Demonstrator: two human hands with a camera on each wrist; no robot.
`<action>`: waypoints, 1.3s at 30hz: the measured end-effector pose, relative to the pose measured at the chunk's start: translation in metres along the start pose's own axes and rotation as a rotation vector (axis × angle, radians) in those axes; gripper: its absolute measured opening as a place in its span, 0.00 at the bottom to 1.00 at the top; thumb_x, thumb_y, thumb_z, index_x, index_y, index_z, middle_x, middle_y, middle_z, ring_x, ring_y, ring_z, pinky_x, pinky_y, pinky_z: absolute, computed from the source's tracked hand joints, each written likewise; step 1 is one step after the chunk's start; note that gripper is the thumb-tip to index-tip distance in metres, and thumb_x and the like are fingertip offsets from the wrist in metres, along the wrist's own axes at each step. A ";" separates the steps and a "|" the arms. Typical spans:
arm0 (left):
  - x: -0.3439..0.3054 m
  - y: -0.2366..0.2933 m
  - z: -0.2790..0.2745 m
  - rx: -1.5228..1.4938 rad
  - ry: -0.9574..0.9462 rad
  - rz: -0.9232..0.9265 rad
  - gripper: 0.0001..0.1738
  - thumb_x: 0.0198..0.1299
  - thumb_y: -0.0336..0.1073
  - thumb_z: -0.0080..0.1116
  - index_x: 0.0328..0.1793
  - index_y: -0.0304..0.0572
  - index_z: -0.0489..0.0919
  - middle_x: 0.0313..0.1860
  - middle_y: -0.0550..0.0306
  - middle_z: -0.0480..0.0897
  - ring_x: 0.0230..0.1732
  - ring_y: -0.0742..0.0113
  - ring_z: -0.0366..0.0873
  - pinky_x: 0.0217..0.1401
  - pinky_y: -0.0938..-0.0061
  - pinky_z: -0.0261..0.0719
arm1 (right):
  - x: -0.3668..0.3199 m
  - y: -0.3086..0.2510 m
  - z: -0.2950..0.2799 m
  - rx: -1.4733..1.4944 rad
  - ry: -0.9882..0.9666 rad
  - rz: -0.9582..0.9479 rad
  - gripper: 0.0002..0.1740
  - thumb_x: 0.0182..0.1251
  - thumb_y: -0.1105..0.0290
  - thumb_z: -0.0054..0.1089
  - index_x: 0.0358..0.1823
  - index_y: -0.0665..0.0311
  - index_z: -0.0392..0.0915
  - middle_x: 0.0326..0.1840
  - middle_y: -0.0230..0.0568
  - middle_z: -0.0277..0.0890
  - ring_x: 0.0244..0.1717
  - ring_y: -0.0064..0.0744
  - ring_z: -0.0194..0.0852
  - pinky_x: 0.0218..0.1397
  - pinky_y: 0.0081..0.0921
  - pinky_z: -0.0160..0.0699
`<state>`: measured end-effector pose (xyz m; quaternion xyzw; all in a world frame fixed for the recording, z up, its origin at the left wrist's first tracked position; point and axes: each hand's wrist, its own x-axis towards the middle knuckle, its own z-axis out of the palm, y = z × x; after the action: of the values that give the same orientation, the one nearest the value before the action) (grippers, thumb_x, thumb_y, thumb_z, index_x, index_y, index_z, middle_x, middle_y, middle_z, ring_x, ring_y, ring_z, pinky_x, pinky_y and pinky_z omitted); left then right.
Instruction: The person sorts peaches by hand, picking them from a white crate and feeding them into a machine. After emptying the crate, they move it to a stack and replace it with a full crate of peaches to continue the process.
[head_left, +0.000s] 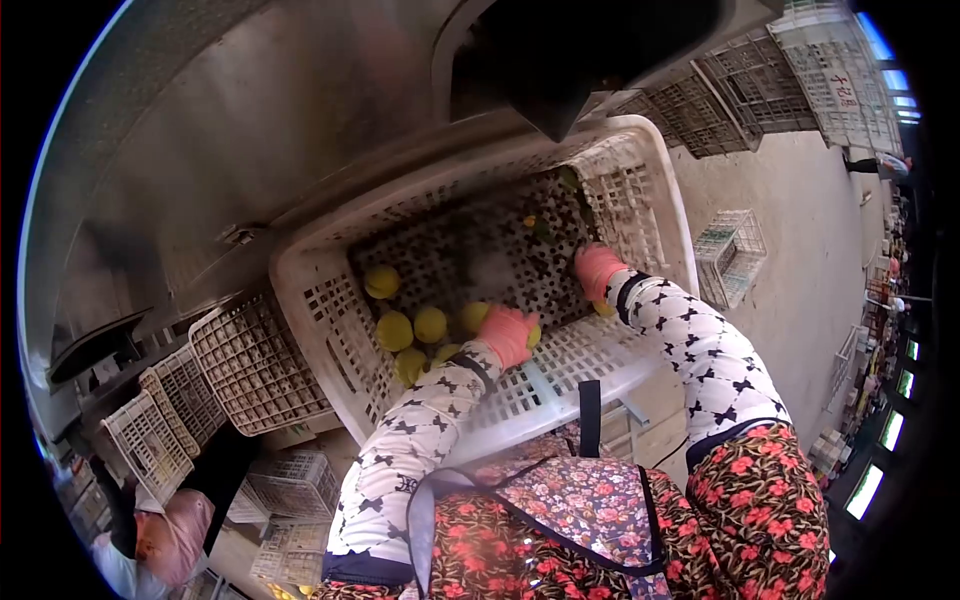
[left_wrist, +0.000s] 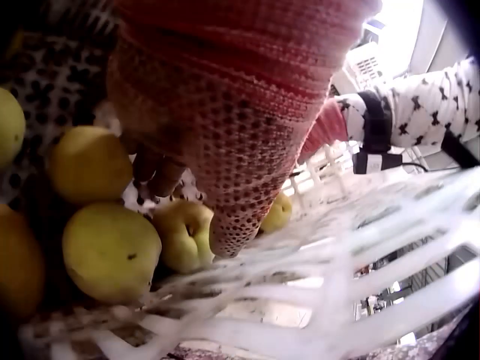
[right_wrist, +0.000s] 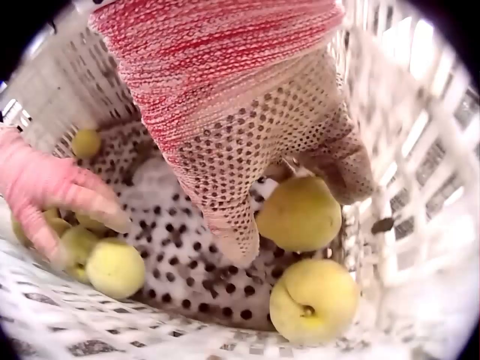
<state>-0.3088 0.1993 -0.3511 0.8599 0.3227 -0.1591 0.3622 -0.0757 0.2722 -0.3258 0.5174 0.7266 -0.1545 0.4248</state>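
Both hands wear pink knitted gloves with dotted palms and reach into a large white plastic crate [head_left: 655, 180]. The right hand [head_left: 598, 268] is low at the crate's right end. Its thumb and fingers are curled round a yellow-green peach [right_wrist: 300, 214], and another peach [right_wrist: 313, 301] lies just below it in the right wrist view. Toward the near side, the left hand [head_left: 506, 335] reaches down over several peaches, its fingers spread. Its thumb is right beside one peach [left_wrist: 184, 234]. More peaches [head_left: 394, 331] lie in the left part of the crate.
A metal machine [head_left: 330, 110] with a dark opening rises behind the crate. Other crates stand at the left [head_left: 262, 365], on the floor at right [head_left: 730, 255], and stacked at upper right [head_left: 760, 85]. Another person [head_left: 180, 535] is at the lower left. Small leaves [head_left: 541, 230] lie on the crate floor.
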 end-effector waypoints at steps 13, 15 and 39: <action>-0.061 -0.032 -0.125 -2.167 -0.041 0.324 0.31 0.61 0.39 0.60 0.69 0.32 0.70 0.62 0.47 0.78 0.57 0.57 0.80 0.61 0.67 0.78 | -0.135 0.007 -0.150 2.051 0.284 -0.574 0.59 0.48 0.57 0.82 0.78 0.67 0.54 0.69 0.45 0.67 0.68 0.34 0.68 0.71 0.29 0.67; -0.079 -0.011 -0.177 -2.144 0.011 0.437 0.33 0.61 0.40 0.60 0.70 0.33 0.69 0.62 0.48 0.78 0.58 0.58 0.79 0.63 0.67 0.77 | -0.156 -0.011 -0.163 2.071 0.352 -0.651 0.64 0.48 0.52 0.82 0.80 0.69 0.50 0.72 0.45 0.64 0.71 0.33 0.64 0.74 0.30 0.63; -0.092 0.022 -0.255 -1.682 0.738 0.424 0.24 0.75 0.46 0.47 0.69 0.40 0.70 0.66 0.51 0.75 0.68 0.55 0.71 0.75 0.59 0.66 | -0.179 -0.023 -0.246 1.176 0.909 -0.327 0.49 0.47 0.51 0.80 0.68 0.69 0.68 0.61 0.58 0.71 0.60 0.54 0.74 0.63 0.40 0.74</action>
<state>-0.3523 0.3327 -0.1177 0.3530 0.2629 0.4776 0.7604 -0.1903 0.3148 -0.0458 0.5569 0.6956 -0.3488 -0.2904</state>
